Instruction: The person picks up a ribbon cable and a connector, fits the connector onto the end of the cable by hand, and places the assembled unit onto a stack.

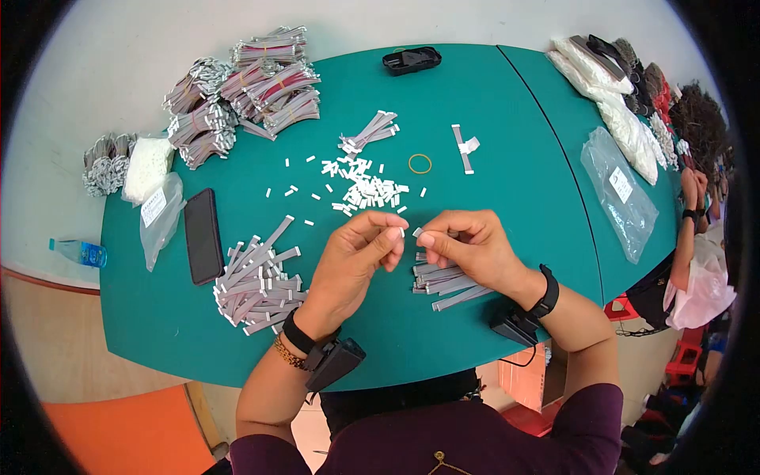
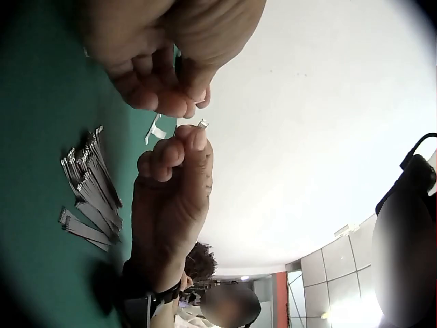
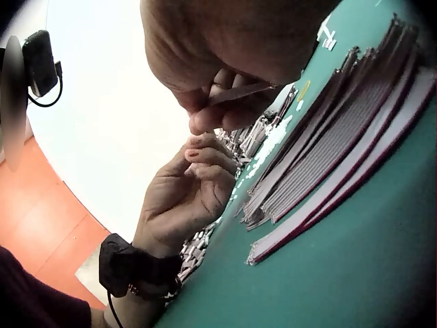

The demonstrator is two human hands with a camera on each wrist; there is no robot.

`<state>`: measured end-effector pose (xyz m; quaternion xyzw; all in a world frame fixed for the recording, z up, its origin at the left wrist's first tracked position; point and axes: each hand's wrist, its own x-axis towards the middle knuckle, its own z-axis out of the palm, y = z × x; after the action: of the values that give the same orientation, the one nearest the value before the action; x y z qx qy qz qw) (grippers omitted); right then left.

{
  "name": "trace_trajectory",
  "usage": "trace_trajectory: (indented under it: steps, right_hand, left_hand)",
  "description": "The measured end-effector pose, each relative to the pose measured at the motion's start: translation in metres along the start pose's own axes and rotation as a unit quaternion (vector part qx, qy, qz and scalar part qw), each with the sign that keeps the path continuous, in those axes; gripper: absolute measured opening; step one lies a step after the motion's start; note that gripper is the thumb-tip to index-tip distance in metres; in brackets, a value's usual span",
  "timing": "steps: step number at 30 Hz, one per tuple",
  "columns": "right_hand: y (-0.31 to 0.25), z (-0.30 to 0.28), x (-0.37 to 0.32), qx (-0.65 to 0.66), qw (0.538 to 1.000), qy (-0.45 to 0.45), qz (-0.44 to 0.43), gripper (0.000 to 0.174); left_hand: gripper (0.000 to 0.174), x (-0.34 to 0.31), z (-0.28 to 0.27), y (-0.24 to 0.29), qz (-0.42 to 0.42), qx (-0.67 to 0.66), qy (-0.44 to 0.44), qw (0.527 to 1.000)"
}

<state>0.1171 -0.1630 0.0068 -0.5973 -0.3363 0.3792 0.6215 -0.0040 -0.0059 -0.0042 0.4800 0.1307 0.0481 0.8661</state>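
Over the near middle of the green table, both hands face each other with fingertips close together. My left hand [image 1: 352, 257] pinches a small white plastic piece [image 1: 402, 232] between thumb and forefinger. My right hand [image 1: 475, 249] pinches a flat grey ribbon cable [image 3: 239, 93] near its end; its white connector [image 2: 203, 124] sticks out past the thumb in the left wrist view. The rest of that cable runs back under the palm. Below the right hand lies a stack of ribbon cables [image 1: 451, 283]. Loose white pieces [image 1: 372, 190] are heaped just beyond the hands.
A pile of ribbon cables [image 1: 257, 285] lies left, beside a black phone [image 1: 203, 236]. Bundled cables [image 1: 269, 87] are stacked at the back left. Behind the white pieces are more cables [image 1: 370, 131], a rubber band [image 1: 420, 164] and a single cable [image 1: 462, 149]. Plastic bags [image 1: 620, 190] lie right.
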Motion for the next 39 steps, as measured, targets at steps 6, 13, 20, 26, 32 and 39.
trace_trajectory:
  steps: [6,13,20,26,32,39]
  right_hand:
    - [-0.0005,-0.0001,0.0,0.012,1.0,-0.003,0.009,0.013]
    - [0.0005,-0.0005,0.0001,0.015,1.0,-0.003,0.018,0.012]
    - [0.0026,-0.0012,0.0002,0.013,1.0,-0.016,0.021,0.012]
    - [0.0022,-0.0013,-0.0003,0.015,0.999,-0.027,0.026,0.012]
    - [0.0034,0.0001,-0.0004,0.012,0.999,-0.03,0.023,0.012]
    - [0.0017,0.0,-0.0008,0.004,0.999,-0.031,0.024,0.013]
  left_hand:
    - [0.017,0.0021,0.003,-0.002,0.018,-0.012,0.01,1.0]
    - [0.019,0.0018,0.0032,-0.0025,0.047,0.015,0.018,0.999]
    - [0.021,0.0024,-0.001,-0.003,0.038,0.054,0.009,0.998]
    - [0.023,0.0013,-0.0004,-0.0041,0.037,0.062,0.004,0.997]
    - [0.024,0.0009,0.0009,-0.002,0.04,0.061,-0.002,0.997]
    - [0.024,0.0008,0.0015,-0.0026,0.046,0.067,-0.011,0.997]
